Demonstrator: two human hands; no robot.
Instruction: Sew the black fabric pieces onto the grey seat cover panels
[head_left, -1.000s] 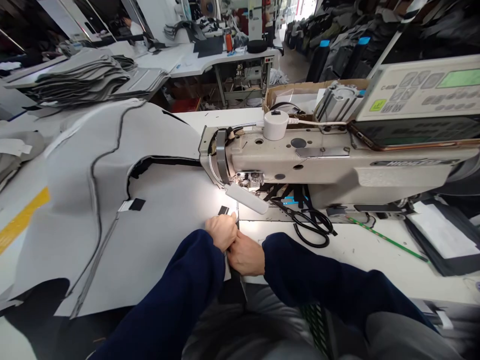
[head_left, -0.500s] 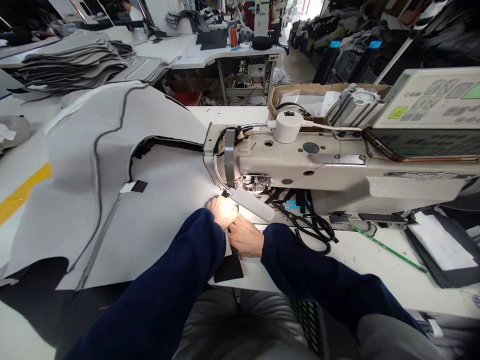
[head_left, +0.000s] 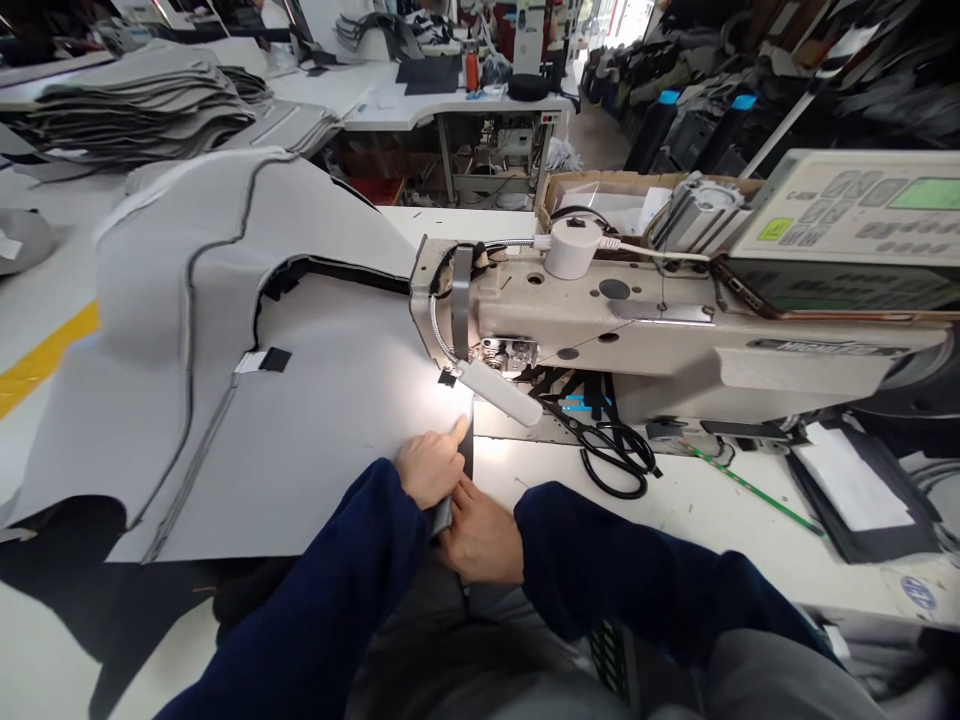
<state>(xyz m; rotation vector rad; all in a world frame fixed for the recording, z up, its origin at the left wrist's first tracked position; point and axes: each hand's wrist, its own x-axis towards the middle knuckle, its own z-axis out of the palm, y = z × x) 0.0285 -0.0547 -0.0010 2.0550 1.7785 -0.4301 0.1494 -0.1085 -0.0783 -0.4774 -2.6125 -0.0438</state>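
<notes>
A large light-grey fabric panel with dark piping and seams spreads over the left of the table, its right edge under the sewing machine. On that edge, below the needle area, lies my left hand, fingers curled on the cloth and one digit reaching forward. My right hand is just below, closed around the edge near the table's front, its fingertips partly hidden by my left hand. A black strip shows along the edge. A small black tab lies near the presser foot, which the lamp partly hides.
Black-handled scissors lie right of my hands, with black strips behind them. Farther right are a green pencil-like stick and dark pieces topped with white paper. A control panel stands above the machine. Stacked grey panels sit behind.
Both hands have moved back toward me along the panel's edge, away from the needle area. The black piece hanging below my hands is no longer visible there.
</notes>
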